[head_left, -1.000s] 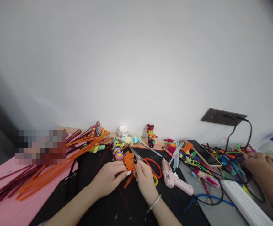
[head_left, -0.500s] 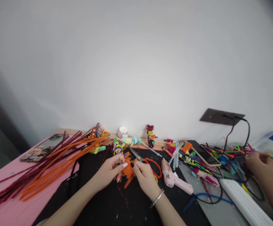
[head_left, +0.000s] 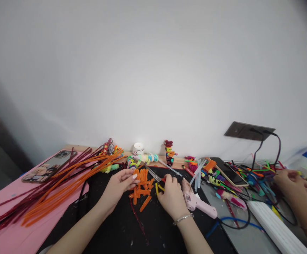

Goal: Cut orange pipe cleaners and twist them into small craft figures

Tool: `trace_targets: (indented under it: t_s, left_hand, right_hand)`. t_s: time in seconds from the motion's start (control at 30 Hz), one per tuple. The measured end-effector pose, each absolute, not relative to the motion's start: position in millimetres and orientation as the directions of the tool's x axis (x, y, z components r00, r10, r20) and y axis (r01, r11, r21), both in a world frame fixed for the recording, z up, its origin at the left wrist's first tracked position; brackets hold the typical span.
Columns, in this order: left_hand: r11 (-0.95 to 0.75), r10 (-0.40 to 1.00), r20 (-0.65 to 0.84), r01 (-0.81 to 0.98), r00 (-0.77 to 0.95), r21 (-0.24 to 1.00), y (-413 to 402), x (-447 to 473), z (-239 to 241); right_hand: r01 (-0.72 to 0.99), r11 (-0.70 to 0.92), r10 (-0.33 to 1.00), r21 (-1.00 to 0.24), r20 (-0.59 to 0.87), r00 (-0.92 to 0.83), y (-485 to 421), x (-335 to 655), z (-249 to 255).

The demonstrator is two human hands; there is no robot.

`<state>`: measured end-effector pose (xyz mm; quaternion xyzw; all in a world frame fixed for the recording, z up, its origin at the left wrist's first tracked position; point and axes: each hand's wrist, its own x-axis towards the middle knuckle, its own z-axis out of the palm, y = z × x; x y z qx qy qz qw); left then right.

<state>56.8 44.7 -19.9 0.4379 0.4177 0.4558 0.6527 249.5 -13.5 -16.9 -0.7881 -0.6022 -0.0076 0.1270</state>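
On the black mat [head_left: 111,229] lies a loose pile of short orange pipe-cleaner pieces [head_left: 144,192]. My left hand [head_left: 119,187] is at the left edge of this pile, thumb and fingers pinched together; what is between the fingertips is too small to make out. Right of the pile, my right hand [head_left: 173,197] grips the handles of the scissors [head_left: 155,174], covering most of the red and yellow grips. The blades point away toward the wall. A thin dark red glitter pipe cleaner [head_left: 139,222] lies below the pile.
Long orange pipe cleaners [head_left: 71,187] spread over a pink board [head_left: 5,201] at left, beside a phone [head_left: 47,165]. A pink glue gun [head_left: 199,204] lies close to my right hand. Small figures [head_left: 170,153] stand along the wall. Another person's hands [head_left: 293,187] work at far right.
My right hand has moved right from the orange pieces and taken hold of the scissors. My left hand has shifted slightly left and up, leaving more of the pile visible.
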Motion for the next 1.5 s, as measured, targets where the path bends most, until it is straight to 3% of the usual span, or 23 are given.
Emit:
trace_targets:
  t_s: [0.2, 0.37, 0.47, 0.53, 0.63, 0.7, 0.77, 0.83, 1.0, 1.27, 1.5]
  left_hand:
    - [0.249, 0.95, -0.172, -0.3, 0.26, 0.921, 43.2, 56.6, -20.2]
    - [0.283, 0.943, -0.199, -0.324, 0.267, 0.903, 41.8, 57.4, -17.2]
    - [0.295, 0.943, -0.21, -0.353, 0.259, 0.888, 41.7, 57.5, -16.3]
    - [0.278, 0.949, -0.187, -0.391, 0.255, 0.877, 41.9, 56.8, -16.2]
    - [0.236, 0.962, -0.138, -0.463, 0.236, 0.854, 43.2, 55.3, -16.0]
    - [0.202, 0.974, -0.118, -0.5, 0.194, 0.842, 44.8, 54.5, -15.4]
    - [0.158, 0.985, -0.097, -0.522, 0.142, 0.838, 46.9, 54.0, -14.9]
    - [0.116, 0.993, -0.078, -0.524, 0.094, 0.844, 49.2, 53.7, -15.3]
    - [0.075, 0.997, -0.068, -0.459, 0.033, 0.885, 53.6, 52.9, -20.5]
    - [0.042, 0.996, -0.012, -0.332, 0.093, 0.942, 52.8, 53.4, -25.4]
    - [-0.025, 1.0, 0.025, -0.366, -0.005, 0.93, 54.4, 52.2, -24.0]
  right_hand:
    - [0.894, -0.304, 0.939, -0.328, 0.054, 0.339, -9.8, 256.1, -20.6]
    - [0.852, -0.267, 0.898, -0.452, 0.204, 0.389, -5.0, 259.3, -17.9]
    - [0.782, -0.177, 0.89, -0.598, 0.243, 0.387, -2.6, 259.9, -12.5]
    - [0.661, -0.121, 0.94, -0.74, 0.128, 0.315, -3.1, 258.2, -8.2]
    - [0.36, -0.121, 0.993, -0.925, -0.116, 0.036, -8.9, 252.2, -3.1]
    - [0.176, -0.109, 0.99, -0.978, -0.124, -0.075, -15.2, 248.2, -1.3]
    - [0.056, -0.12, 0.969, -0.991, -0.129, -0.209, -21.6, 246.4, -0.7]
    - [0.051, -0.141, 0.929, -0.989, -0.15, -0.339, -26.1, 247.3, -1.1]
    - [0.113, -0.138, 0.904, -0.984, -0.172, -0.393, -29.0, 251.3, -4.9]
    - [0.092, -0.163, 0.878, -0.982, -0.187, -0.44, -26.0, 250.8, -9.6]
    - [0.145, -0.169, 0.833, -0.975, -0.22, -0.507, -19.8, 254.0, -12.8]
